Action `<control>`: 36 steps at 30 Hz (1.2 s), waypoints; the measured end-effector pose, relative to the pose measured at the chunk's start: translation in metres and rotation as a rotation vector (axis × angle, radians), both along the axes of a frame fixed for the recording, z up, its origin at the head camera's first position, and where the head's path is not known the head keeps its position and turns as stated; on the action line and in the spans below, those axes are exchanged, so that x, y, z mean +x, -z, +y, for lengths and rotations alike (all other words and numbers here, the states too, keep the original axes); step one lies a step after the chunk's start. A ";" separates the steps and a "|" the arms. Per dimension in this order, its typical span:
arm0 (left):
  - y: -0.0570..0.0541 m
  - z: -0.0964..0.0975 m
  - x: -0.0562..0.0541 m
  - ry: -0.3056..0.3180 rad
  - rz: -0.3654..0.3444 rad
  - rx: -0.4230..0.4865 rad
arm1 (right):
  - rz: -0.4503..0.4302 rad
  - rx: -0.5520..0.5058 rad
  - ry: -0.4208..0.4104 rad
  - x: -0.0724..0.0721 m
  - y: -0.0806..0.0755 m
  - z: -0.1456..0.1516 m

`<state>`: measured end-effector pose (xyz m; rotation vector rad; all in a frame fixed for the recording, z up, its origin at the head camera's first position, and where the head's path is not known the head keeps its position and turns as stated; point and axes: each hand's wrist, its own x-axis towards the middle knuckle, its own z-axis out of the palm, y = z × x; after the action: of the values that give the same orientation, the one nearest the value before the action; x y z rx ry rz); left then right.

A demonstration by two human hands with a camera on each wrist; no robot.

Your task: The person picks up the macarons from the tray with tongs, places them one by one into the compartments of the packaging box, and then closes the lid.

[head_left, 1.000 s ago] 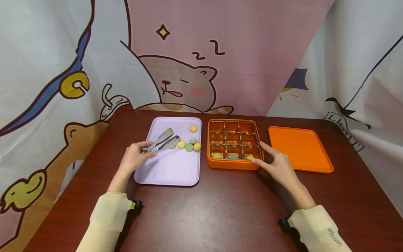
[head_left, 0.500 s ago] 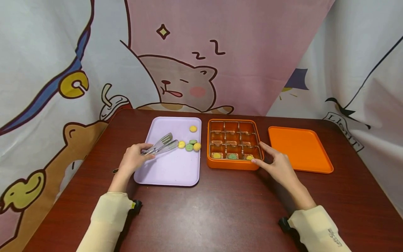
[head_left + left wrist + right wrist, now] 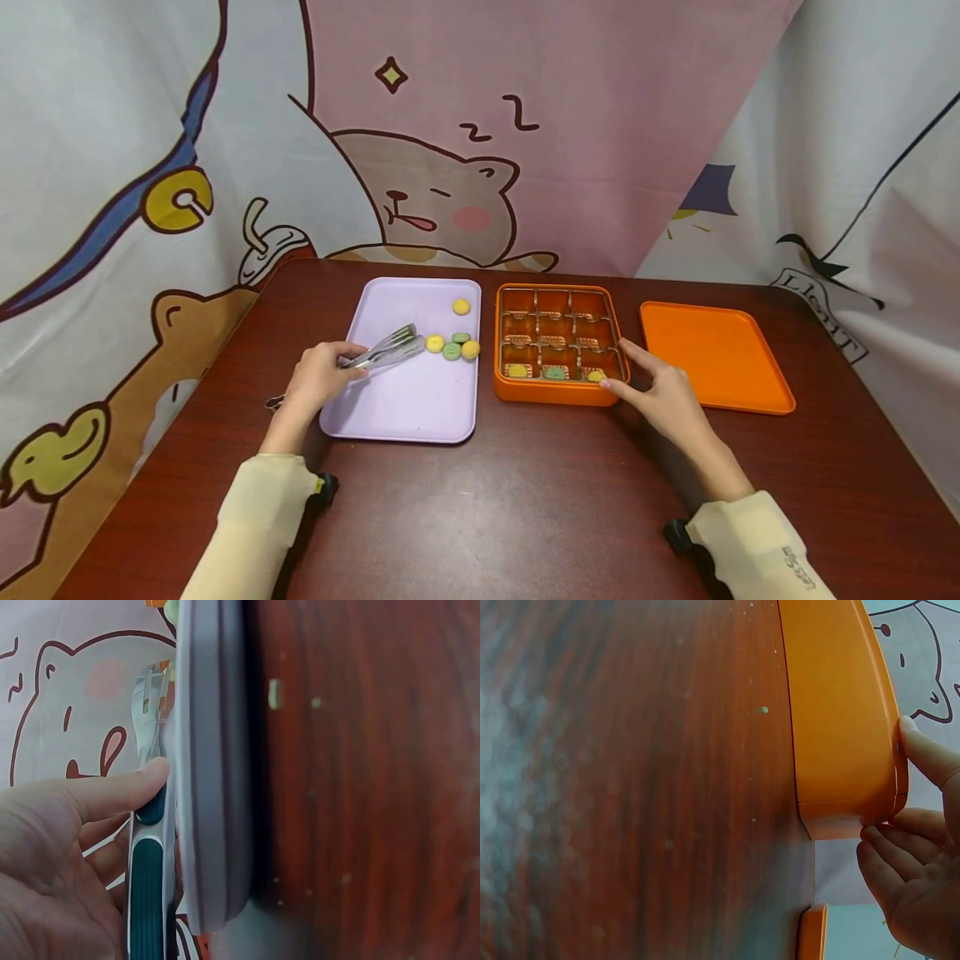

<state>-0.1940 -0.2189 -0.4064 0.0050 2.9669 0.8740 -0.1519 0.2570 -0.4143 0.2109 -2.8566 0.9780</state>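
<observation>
My left hand [image 3: 318,375] holds metal tongs [image 3: 378,350] with teal handle grips over the lilac tray [image 3: 405,408]. A bit of green shows between the tong tips, likely a green macaron, mostly hidden. Just right of the tips lie a yellow macaron [image 3: 434,343], two green macarons [image 3: 452,352] and another yellow macaron [image 3: 470,349]; one more yellow macaron [image 3: 461,307] sits farther back. My right hand [image 3: 663,396] grips the front right corner of the orange box [image 3: 555,392], thumb [image 3: 926,754] at the rim and fingers along the side. Three macarons fill the box's front row of compartments.
Right of the box, an orange lid [image 3: 720,358] lies flat on the dark wooden table [image 3: 480,517]. Behind the table hangs a printed curtain [image 3: 585,125]. Small crumbs dot the tabletop near the box in the right wrist view.
The tongs' arms have come closer together and their tips sit slightly lower. The green macaron seen beneath them earlier is now mostly hidden at the tips. My right hand stays at the box.
</observation>
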 end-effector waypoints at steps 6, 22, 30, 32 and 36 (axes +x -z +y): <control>0.001 -0.002 -0.001 0.005 0.001 0.028 | 0.000 0.007 0.008 0.001 0.000 0.000; -0.002 -0.006 0.003 0.032 -0.010 0.112 | 0.006 0.022 0.009 0.000 0.000 -0.001; -0.002 -0.005 0.002 0.047 -0.003 0.128 | -0.011 0.011 0.005 0.000 -0.001 0.000; -0.002 -0.005 0.002 0.051 -0.001 0.130 | -0.013 0.003 0.004 0.001 -0.001 0.000; -0.002 -0.004 0.001 0.055 0.000 0.131 | -0.015 -0.011 0.003 0.001 -0.001 0.001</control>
<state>-0.1930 -0.2226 -0.4040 0.0907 2.8887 1.0593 -0.1509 0.2581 -0.4132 0.1986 -2.8632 0.9993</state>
